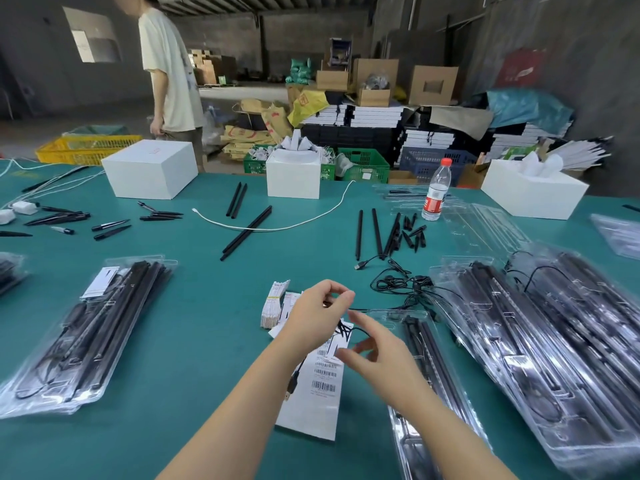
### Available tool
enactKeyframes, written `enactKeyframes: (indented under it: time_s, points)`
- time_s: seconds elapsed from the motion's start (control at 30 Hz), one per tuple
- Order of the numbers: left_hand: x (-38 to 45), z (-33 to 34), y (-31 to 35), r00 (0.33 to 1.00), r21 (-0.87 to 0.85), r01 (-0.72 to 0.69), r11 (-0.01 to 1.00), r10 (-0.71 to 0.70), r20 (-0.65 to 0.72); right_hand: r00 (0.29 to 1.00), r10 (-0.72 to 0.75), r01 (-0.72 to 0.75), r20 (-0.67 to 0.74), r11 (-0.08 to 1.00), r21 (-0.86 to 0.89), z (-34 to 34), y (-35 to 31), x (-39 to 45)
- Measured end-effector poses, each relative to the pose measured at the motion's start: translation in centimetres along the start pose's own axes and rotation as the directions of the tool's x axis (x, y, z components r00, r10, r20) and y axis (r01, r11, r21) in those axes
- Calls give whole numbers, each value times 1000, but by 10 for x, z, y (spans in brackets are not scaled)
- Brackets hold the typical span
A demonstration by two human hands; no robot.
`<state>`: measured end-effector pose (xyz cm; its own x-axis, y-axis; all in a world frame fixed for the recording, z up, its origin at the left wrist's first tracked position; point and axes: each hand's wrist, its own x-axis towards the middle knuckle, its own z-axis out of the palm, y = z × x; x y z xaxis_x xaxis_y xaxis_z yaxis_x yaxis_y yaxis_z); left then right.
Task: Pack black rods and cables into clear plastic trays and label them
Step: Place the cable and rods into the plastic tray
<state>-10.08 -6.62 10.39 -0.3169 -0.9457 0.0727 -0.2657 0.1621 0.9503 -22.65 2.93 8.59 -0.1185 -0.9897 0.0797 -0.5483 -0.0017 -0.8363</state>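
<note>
The person's left hand (pixel 317 308) sits a little below the middle of the view. Its fingers are curled and its thumb and first finger pinch the thin black cable (pixel 349 329). The right hand (pixel 375 355) is just beside it, at about 4 o'clock from the left hand. Its fingers are bent loosely near the cable's small black loops. It is hard to tell if this hand has hold of the cable or only hovers by it.

The cable looks light, soft and floppy. It will bend and tangle easily, so it is likely best to hold it by the bunched loops and not by one loose end. Its plug (pixel 292 384) hangs down at 6 o'clock from the left hand, over the white label sheet (pixel 320 400).

The open clear tray (pixel 408 427) lies at 4 o'clock from the hands, with black rods (pixel 427 344) already in it. The rods look stiff and light. The tray looks thin and slippery, and it could bend if squeezed.

More loose rods (pixel 375 233) lie at 12 o'clock, beside a water bottle (pixel 437 190). A full stack of trays (pixel 93 327) rests at 9 o'clock.

The trays on the far right are blurry. The tiny print on the labels cannot be read. The bottom of the near tray is cut off.
</note>
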Motion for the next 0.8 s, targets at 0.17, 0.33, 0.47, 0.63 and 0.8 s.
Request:
enactKeyframes:
  time_s: [0.17,0.33,0.47,0.63,0.8]
  points:
    - [-3,7,8,998,35,-32,999,30,50,996,-24,38,-91,987,159,3,-17,13]
    - [-7,14,6,993,28,-52,998,48,112,976,-8,56,-218,976,212,2,-14,21]
    - [-9,11,-4,994,-10,-23,1000,24,104,949,175,-43,-262,895,443,-8,-3,28]
    - [-14,0,-23,998,-23,5,1000,-3,64,924,331,-124,-190,731,671,-21,11,31]
    - [-13,-1,-31,997,-109,-2,994,-6,-76,926,356,-167,-124,681,713,-24,17,31]
